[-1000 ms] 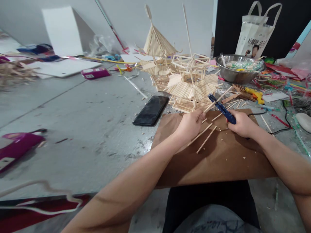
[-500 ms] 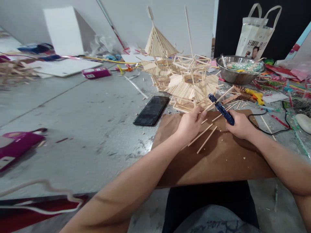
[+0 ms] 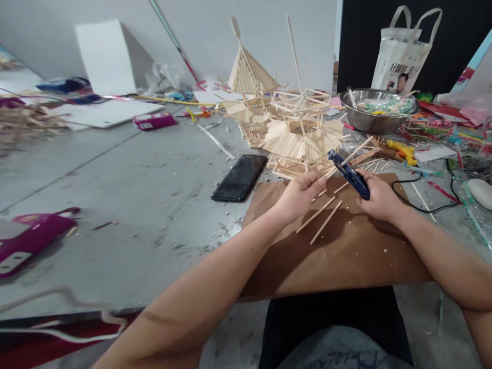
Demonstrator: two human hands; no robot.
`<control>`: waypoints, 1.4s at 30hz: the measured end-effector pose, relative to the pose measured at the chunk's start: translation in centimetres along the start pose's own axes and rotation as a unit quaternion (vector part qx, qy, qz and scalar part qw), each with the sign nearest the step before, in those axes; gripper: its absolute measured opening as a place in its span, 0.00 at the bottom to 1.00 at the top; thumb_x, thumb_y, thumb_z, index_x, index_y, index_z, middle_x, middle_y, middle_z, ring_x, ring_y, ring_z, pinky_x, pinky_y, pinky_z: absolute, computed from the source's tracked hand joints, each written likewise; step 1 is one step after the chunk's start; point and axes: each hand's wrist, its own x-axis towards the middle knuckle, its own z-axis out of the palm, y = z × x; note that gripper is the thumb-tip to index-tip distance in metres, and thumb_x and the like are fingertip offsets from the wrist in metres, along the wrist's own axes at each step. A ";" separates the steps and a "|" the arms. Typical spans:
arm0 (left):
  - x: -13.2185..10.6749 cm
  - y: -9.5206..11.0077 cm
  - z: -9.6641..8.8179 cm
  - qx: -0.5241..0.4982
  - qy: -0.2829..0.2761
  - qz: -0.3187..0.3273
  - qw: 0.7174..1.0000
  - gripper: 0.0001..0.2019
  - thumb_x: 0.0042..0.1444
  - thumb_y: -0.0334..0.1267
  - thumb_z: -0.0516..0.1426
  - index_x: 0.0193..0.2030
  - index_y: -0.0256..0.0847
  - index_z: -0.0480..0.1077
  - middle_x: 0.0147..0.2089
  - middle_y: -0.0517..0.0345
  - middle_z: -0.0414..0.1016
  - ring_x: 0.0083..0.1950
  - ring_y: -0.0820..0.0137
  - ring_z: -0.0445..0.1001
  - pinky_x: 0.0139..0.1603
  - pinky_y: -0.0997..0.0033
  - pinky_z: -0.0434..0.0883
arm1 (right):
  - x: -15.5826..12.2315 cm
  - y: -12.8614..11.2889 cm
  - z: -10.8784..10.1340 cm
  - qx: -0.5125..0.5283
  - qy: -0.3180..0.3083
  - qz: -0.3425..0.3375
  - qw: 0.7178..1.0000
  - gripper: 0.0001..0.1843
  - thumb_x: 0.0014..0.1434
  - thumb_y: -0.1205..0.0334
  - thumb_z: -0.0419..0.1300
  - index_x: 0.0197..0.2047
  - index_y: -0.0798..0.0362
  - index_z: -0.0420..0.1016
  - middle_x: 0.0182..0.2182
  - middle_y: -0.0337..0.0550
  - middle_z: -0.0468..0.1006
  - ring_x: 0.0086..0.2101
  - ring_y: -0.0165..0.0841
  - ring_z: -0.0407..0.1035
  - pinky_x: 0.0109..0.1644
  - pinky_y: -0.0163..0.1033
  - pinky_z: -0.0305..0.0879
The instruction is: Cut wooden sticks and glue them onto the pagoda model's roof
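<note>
My left hand [image 3: 302,196] is closed, its thumb and fingers pinching thin wooden sticks [image 3: 360,147] that point up to the right. My right hand [image 3: 378,197] is wrapped around a dark blue plier-like cutter [image 3: 355,180]. The cutter's far end crosses the held sticks; whether its jaws bite into them I cannot tell. Below, two loose sticks [image 3: 326,222] lie on a brown board [image 3: 338,266]. Just beyond my hands stands a tiered stick model [image 3: 305,136], and behind it a stick tower with a pointed roof [image 3: 251,72].
A black phone [image 3: 239,178] lies left of the board. Purple boxy devices [image 3: 36,238] rest farther left. At the back right are a steel bowl [image 3: 378,120] and a white tote bag [image 3: 402,59]. A yellow glue gun [image 3: 402,151] and its black cord lie at the right.
The view has shifted slightly. The blue cutter has tilted a little in my right hand, and its two halves look slightly farther apart. My left hand keeps its pinch on the sticks.
</note>
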 end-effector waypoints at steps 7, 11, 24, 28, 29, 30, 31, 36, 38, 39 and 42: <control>-0.2 0.6 -0.3 -0.016 -0.035 -0.017 0.999 0.15 0.51 0.49 0.49 0.23 0.39 0.58 0.17 0.67 0.50 0.19 0.80 0.48 0.18 0.77 0.49 | -0.1 0.6 0.0 -0.005 0.013 -0.026 1.000 0.31 0.45 0.65 0.54 0.55 0.55 0.59 0.49 0.49 0.69 0.49 0.41 0.64 0.52 0.45 0.60; -0.1 0.5 -0.5 0.012 -0.025 0.001 1.000 0.15 0.53 0.47 0.49 0.23 0.39 0.58 0.17 0.67 0.50 0.19 0.79 0.49 0.19 0.77 0.50 | -0.2 0.2 0.0 -0.037 0.008 -0.001 0.999 0.29 0.44 0.65 0.53 0.53 0.55 0.61 0.46 0.50 0.72 0.45 0.43 0.67 0.47 0.45 0.62; 0.2 -0.6 -0.3 0.119 0.014 0.037 0.992 0.14 0.55 0.43 0.45 0.24 0.38 0.59 0.21 0.65 0.56 0.24 0.77 0.56 0.27 0.76 0.57 | -0.3 -1.1 -0.4 -0.060 -0.041 0.049 0.996 0.21 0.47 0.62 0.51 0.46 0.58 0.64 0.34 0.52 0.75 0.35 0.41 0.70 0.39 0.41 0.62; 0.0 -0.7 -0.2 0.147 0.026 0.030 0.988 0.14 0.55 0.43 0.45 0.24 0.38 0.59 0.21 0.65 0.56 0.25 0.76 0.57 0.28 0.76 0.57 | -0.3 -1.4 -0.5 -0.069 -0.058 0.064 0.994 0.17 0.48 0.62 0.51 0.42 0.56 0.65 0.32 0.50 0.75 0.32 0.39 0.70 0.35 0.38 0.60; 0.0 -0.8 -0.1 0.151 0.027 0.028 0.988 0.14 0.55 0.43 0.45 0.24 0.38 0.59 0.21 0.64 0.57 0.25 0.76 0.58 0.28 0.76 0.58 | -0.2 -1.5 -0.5 -0.074 -0.060 0.068 0.993 0.16 0.48 0.61 0.51 0.41 0.56 0.65 0.31 0.50 0.75 0.32 0.39 0.69 0.34 0.37 0.60; 0.0 -0.8 -0.1 0.156 0.029 0.026 0.987 0.14 0.55 0.43 0.45 0.24 0.38 0.59 0.21 0.64 0.57 0.25 0.76 0.59 0.29 0.76 0.58 | -0.2 -1.6 -0.5 -0.078 -0.062 0.071 0.992 0.15 0.48 0.61 0.51 0.40 0.56 0.65 0.30 0.50 0.75 0.31 0.38 0.69 0.33 0.37 0.59; 0.1 -0.7 0.0 0.161 0.031 0.023 0.986 0.14 0.55 0.43 0.45 0.24 0.38 0.59 0.21 0.64 0.58 0.26 0.76 0.59 0.29 0.76 0.58 | -0.2 -1.6 -0.6 -0.079 -0.064 0.074 0.992 0.14 0.48 0.61 0.51 0.39 0.56 0.65 0.29 0.49 0.75 0.30 0.38 0.69 0.32 0.36 0.58; 2.1 0.9 0.5 0.254 0.044 0.005 0.966 0.12 0.55 0.38 0.45 0.23 0.38 0.58 0.21 0.62 0.59 0.25 0.75 0.59 0.28 0.75 0.57 | 0.6 -0.8 -1.7 -0.020 -0.083 0.124 0.989 0.09 0.47 0.61 0.52 0.33 0.54 0.65 0.25 0.44 0.74 0.27 0.34 0.68 0.29 0.34 0.57; 3.3 1.7 1.0 0.307 0.007 0.011 0.952 0.12 0.55 0.36 0.45 0.23 0.38 0.60 0.22 0.60 0.62 0.26 0.73 0.62 0.29 0.74 0.58 | 0.9 0.0 -2.5 0.036 -0.116 0.169 0.978 0.06 0.47 0.62 0.52 0.30 0.53 0.64 0.21 0.41 0.72 0.24 0.32 0.67 0.28 0.33 0.57; 3.9 2.0 1.3 0.329 -0.007 0.007 0.944 0.12 0.55 0.35 0.45 0.24 0.37 0.62 0.23 0.59 0.64 0.27 0.72 0.63 0.30 0.74 0.59 | 0.9 0.4 -2.9 0.068 -0.138 0.191 0.970 0.05 0.47 0.62 0.53 0.29 0.53 0.63 0.19 0.39 0.72 0.22 0.31 0.67 0.27 0.33 0.58; 5.0 2.0 2.6 0.384 -0.042 -0.011 0.922 0.13 0.56 0.36 0.44 0.29 0.36 0.67 0.27 0.53 0.70 0.31 0.69 0.68 0.33 0.71 0.62 | 0.8 1.5 -3.3 0.170 -0.199 0.259 0.930 0.05 0.44 0.65 0.56 0.27 0.54 0.63 0.19 0.38 0.72 0.20 0.30 0.66 0.23 0.32 0.59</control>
